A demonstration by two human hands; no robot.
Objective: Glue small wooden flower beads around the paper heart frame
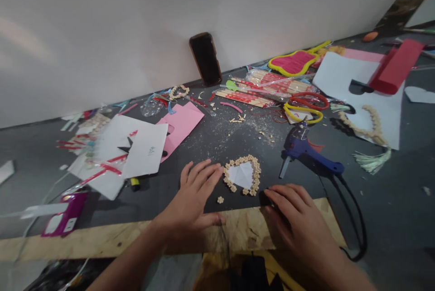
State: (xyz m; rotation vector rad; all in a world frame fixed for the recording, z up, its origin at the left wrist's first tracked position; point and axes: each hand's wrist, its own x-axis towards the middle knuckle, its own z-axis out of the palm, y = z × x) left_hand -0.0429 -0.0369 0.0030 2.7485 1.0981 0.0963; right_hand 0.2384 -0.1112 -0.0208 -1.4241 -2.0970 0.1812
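A white paper heart (240,175) lies on the dark table, bordered by small pale wooden flower-shaped pieces (256,168). The border is broken along its lower left. One loose flower piece (220,200) sits just below it. My left hand (195,193) rests flat at the heart's left side, fingers stretched out and thumb apart, holding nothing I can see. To the right of the heart, my right hand (294,211) lies at the table's front edge with fingers loosely bent and a gap above the thumb. A dark patch by its fingertips is too unclear to name.
A blue glue gun (311,152) with a black cable lies right of the heart, near red- and yellow-handled scissors (304,113). Bundled sticks (251,94) and a phone (205,59) are at the back. Papers (146,146) and a purple box (68,214) lie left.
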